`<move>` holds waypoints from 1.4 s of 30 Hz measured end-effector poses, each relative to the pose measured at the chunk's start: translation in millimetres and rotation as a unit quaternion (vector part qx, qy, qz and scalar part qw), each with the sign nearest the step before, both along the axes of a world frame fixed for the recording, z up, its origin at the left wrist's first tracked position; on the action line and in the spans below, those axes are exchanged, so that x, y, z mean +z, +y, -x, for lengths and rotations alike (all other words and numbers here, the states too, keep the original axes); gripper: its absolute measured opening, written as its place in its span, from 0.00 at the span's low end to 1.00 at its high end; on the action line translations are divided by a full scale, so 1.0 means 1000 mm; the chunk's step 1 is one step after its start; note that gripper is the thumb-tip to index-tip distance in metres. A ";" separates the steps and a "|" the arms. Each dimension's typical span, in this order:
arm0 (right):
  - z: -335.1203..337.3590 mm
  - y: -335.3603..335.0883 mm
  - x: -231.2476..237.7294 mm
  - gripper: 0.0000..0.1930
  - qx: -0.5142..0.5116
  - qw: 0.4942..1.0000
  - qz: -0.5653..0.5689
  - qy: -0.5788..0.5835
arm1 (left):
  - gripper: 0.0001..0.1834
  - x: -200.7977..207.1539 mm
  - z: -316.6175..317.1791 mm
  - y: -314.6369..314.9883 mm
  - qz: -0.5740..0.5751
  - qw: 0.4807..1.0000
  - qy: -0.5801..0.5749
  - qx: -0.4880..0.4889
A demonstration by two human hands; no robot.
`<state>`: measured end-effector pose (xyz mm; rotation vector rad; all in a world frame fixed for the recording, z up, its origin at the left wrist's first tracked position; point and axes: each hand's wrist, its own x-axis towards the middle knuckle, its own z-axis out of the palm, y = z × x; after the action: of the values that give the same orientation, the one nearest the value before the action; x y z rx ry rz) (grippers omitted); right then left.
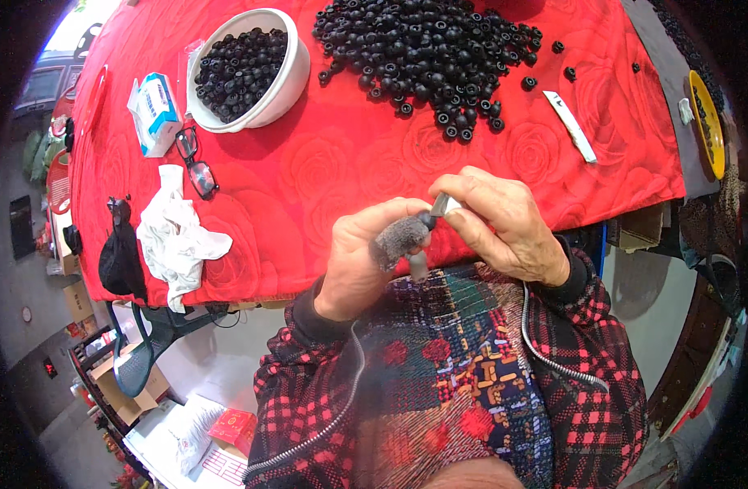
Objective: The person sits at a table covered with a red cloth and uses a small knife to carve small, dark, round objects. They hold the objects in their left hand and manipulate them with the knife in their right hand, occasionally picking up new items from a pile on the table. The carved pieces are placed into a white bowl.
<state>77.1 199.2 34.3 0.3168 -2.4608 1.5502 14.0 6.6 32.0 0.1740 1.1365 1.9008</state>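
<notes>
My left hand (349, 257), in front of my chest at the table's near edge, pinches a small round black part (428, 219). A grey fuzzy sleeve (400, 238) covers one of its fingers. In my right hand (504, 224) is a small metal blade (438, 204) with a white wrapped grip, held between thumb and fingers. The blade's edge meets the black part, or comes very close to it. Farther back lies a large heap of similar black parts (423, 61). More of them fill a white bowl (298, 77) at the back left.
Eyeglasses (200, 175), a blue-and-white box (156, 114), a crumpled white cloth (174, 224) and a black cloth item (120, 253) lie on the left of the red tablecloth (325, 163). A white strip (569, 126) lies to the right. Beyond the right edge is a yellow tray (718, 155).
</notes>
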 end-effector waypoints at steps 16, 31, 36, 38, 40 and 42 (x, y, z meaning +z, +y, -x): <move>0.005 0.006 -0.005 0.11 0.022 1.000 0.000 0.003 | 0.14 -0.009 0.004 -0.001 0.004 1.000 -0.012 -0.021; 0.007 0.009 -0.012 0.11 0.052 0.995 0.067 -0.046 | 0.13 -0.014 0.008 0.000 0.000 0.999 -0.027 -0.035; 0.007 0.008 -0.015 0.10 0.036 0.997 0.059 -0.027 | 0.15 -0.012 0.008 0.002 0.027 0.999 -0.025 -0.015; 0.007 0.008 -0.014 0.10 0.027 0.998 0.042 -0.036 | 0.15 -0.014 0.008 0.003 0.031 0.999 -0.021 -0.011; 0.006 0.007 -0.014 0.10 0.014 0.999 0.027 -0.032 | 0.15 -0.014 0.008 0.003 0.034 0.999 -0.014 -0.007; 0.005 0.005 -0.016 0.09 -0.003 1.000 0.016 -0.015 | 0.15 -0.012 0.008 0.004 0.036 0.999 -0.004 -0.004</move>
<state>72.2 203.9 18.7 0.2815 -2.4544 1.6009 5.9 10.3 19.7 0.1304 1.1954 1.8480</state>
